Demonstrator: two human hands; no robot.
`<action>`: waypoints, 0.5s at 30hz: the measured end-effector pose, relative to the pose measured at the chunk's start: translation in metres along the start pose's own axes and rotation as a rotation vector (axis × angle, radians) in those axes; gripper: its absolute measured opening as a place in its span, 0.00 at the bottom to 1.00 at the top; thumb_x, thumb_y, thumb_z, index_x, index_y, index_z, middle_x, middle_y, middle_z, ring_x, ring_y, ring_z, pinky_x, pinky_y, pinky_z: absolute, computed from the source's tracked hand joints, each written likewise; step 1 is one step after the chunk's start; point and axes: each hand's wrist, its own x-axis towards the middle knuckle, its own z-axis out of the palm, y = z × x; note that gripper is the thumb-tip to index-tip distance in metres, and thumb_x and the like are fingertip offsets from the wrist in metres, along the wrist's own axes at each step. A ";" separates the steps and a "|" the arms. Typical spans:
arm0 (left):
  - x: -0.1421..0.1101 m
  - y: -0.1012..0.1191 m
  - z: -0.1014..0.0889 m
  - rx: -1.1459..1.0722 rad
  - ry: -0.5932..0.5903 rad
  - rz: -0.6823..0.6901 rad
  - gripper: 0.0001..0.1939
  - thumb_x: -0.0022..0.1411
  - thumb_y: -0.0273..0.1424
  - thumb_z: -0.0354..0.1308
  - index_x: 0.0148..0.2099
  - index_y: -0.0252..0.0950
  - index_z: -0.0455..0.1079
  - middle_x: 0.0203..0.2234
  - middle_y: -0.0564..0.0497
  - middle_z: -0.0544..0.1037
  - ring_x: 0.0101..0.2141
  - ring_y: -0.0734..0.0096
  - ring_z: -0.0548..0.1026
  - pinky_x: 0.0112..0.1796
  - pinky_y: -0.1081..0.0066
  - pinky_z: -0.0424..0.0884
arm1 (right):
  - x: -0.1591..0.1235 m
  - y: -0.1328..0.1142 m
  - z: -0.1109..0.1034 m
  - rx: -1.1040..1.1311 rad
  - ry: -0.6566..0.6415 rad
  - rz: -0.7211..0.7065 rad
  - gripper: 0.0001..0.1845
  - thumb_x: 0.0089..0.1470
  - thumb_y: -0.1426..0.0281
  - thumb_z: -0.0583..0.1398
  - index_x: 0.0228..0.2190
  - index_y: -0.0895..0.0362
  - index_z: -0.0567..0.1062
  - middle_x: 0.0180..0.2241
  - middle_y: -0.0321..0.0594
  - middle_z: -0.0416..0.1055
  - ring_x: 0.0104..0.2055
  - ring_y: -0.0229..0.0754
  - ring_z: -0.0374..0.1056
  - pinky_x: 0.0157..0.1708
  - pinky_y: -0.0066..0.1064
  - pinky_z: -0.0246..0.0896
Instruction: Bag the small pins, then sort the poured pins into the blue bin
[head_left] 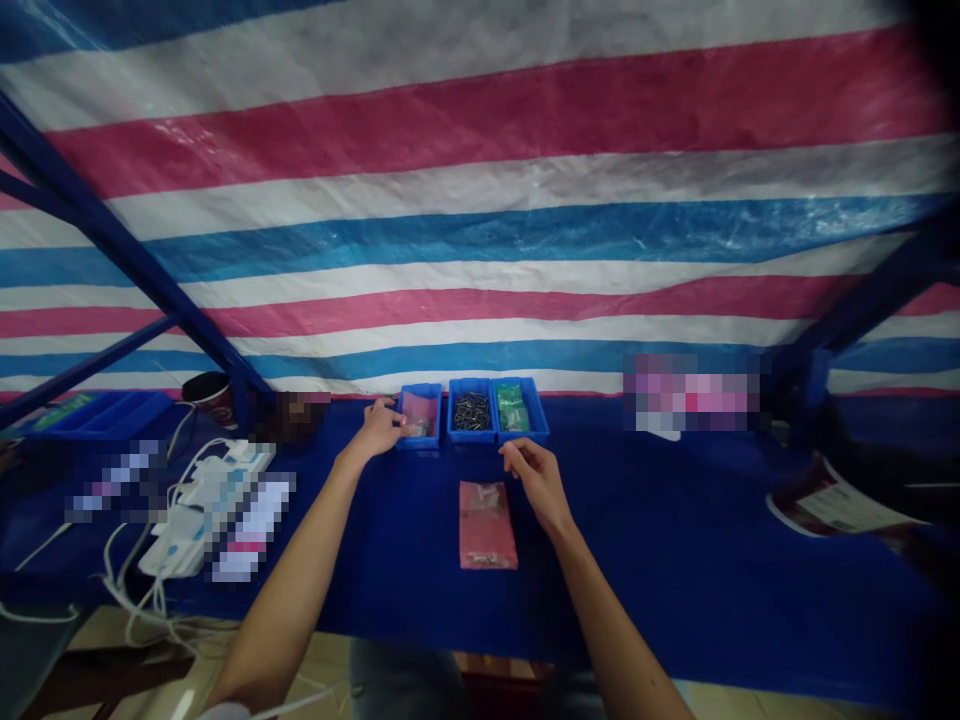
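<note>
My left hand (381, 430) reaches the left side of a small blue plastic bin (438, 420) that holds a pink bag. Its fingers are at the bin's rim, and I cannot tell whether they grip anything. My right hand (537, 482) hangs just in front of a third blue bin (534, 425) of green packets, its fingers loosely curled and holding nothing I can see. Between those two stands a blue bin (470, 436) of dark screws. A flat pink plastic bag (487, 525) lies on the table below my right hand, not touching either hand.
The table has a dark blue cover (675, 560). On the left are a white power strip (202, 510) with tangled white cables, a long blue tray (97, 415) and a dark cup (206, 393). A printed sheet (832, 505) lies at right. A striped tarp and blue steel frame stand behind.
</note>
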 end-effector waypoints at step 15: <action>-0.002 0.035 -0.019 0.142 0.104 0.187 0.27 0.55 0.32 0.67 0.58 0.42 0.70 0.56 0.43 0.70 0.56 0.51 0.68 0.56 0.60 0.63 | -0.001 0.008 -0.006 -0.249 -0.111 0.001 0.25 0.55 0.50 0.63 0.20 0.56 0.67 0.18 0.31 0.60 0.22 0.36 0.54 0.23 0.28 0.50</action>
